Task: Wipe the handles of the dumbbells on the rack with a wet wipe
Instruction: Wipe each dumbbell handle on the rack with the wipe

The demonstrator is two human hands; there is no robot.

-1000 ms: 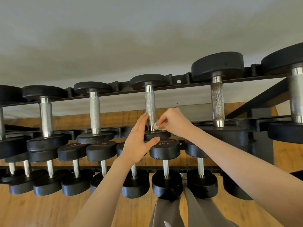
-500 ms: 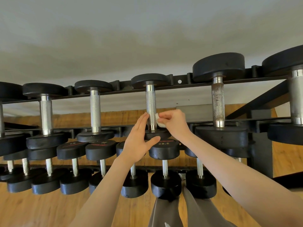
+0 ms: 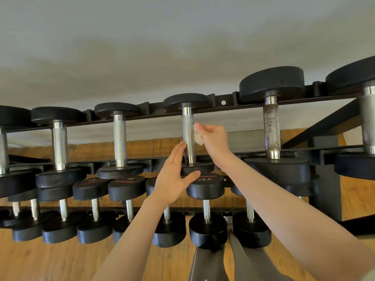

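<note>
The wet wipe (image 3: 197, 136) is a small white wad, pinched in the fingertips of the right hand (image 3: 213, 138) and pressed on the right side of a knurled steel handle (image 3: 188, 134). This handle belongs to a dumbbell on the top row of the rack (image 3: 223, 102), just in front of both hands.

I judge the wipe to be soft, light and damp. It will fold and tear easily on the rough knurling, so it is better to keep it bunched between thumb and fingers, with the pad of cloth facing the metal, and not to hold it by a loose corner. The handle itself is stiff and heavy with its black end plates, and it will probably not roll from a light rub.

The left hand (image 3: 174, 179) is flat, fingers straight and together. Its fingertips touch the left side of the same handle, and its thumb lies against the near plate (image 3: 199, 168), probably to steady the dumbbell.

To the right of the right hand stands a thicker handle (image 3: 271, 128) with brown, rusty-looking spots; there the wipe may catch more. To the left of the left hand are two more shiny handles. Below the wrists a lower row of dumbbells hangs over a wooden floor (image 3: 50, 262).
</note>
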